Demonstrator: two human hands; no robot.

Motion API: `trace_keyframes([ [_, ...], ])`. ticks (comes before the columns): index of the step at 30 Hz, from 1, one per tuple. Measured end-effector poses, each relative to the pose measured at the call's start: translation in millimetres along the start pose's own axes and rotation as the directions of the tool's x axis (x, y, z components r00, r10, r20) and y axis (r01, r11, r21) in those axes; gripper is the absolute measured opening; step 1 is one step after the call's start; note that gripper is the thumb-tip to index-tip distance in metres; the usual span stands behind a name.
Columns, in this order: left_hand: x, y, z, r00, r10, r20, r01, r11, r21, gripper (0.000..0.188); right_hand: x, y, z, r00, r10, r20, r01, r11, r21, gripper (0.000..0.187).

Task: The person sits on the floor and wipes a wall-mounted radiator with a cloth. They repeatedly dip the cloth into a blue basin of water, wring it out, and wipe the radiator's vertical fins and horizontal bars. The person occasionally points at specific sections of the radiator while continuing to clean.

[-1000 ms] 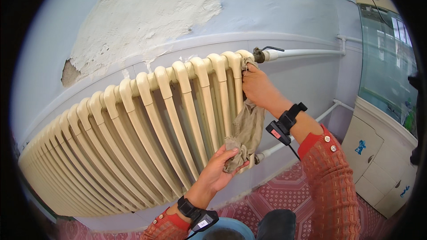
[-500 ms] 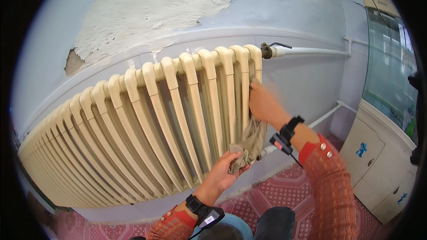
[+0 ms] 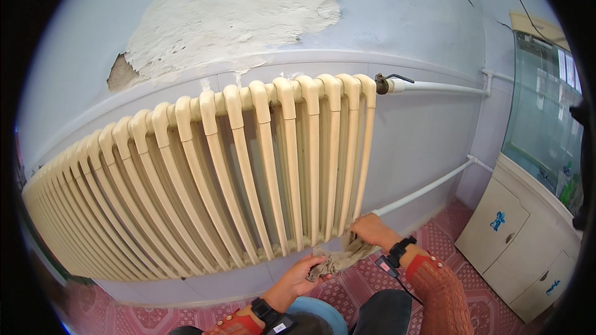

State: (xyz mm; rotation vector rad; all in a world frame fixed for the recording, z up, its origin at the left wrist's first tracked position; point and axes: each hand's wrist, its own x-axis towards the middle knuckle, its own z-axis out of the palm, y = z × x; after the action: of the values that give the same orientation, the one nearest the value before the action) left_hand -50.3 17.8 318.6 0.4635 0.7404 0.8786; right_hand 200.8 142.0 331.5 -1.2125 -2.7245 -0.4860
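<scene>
A damp-looking grey-beige cloth (image 3: 337, 262) is stretched between my two hands at the lower right end of a cream radiator (image 3: 267, 149). My left hand (image 3: 302, 278) grips the cloth's near end, just below the radiator's bottom edge. Closed around the other end, my right hand (image 3: 371, 231) is at the foot of the last radiator column, close to the lower pipe. Part of the cloth is hidden behind the right-hand fingers. Both wrists carry black straps with small devices.
Below my hands stands a blue basin (image 3: 323, 311), partly hidden by my left forearm. A valve (image 3: 383, 84) joins the upper white pipe (image 3: 441, 89); a lower pipe (image 3: 422, 192) runs along the wall. To the right, a glass tank (image 3: 539, 118) rests on a white cabinet (image 3: 496, 254).
My right hand has moved down from the upper part of the end column to its foot, taking the cloth along. My left hand has dropped slightly. The view has shifted a little.
</scene>
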Motion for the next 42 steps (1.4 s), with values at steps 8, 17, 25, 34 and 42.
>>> trace_keyframes([
  [8,-28,34,30,0.958,0.264,0.115,-0.263,0.965,-0.024,0.020,42,-43,-122,0.669,0.707,-0.229,0.080,0.238,0.968,0.032],
  [17,-34,96,66,0.822,0.488,0.296,-0.498,0.866,-0.043,0.034,123,-70,-228,0.467,0.273,-0.841,0.261,0.866,0.427,0.018],
  [25,-24,70,27,0.944,0.306,0.127,-0.318,0.945,0.083,0.035,64,-26,-202,0.838,0.290,-0.462,0.176,0.659,0.732,0.036],
  [34,-33,76,6,0.886,0.463,0.010,-0.463,0.886,0.026,0.033,-13,-19,-34,0.981,0.087,0.174,-0.176,0.779,0.601,0.048],
  [42,-31,98,38,0.903,0.363,0.230,-0.361,0.931,-0.052,0.035,-36,-58,51,0.923,-0.072,0.378,-0.284,0.535,0.796,0.039],
])
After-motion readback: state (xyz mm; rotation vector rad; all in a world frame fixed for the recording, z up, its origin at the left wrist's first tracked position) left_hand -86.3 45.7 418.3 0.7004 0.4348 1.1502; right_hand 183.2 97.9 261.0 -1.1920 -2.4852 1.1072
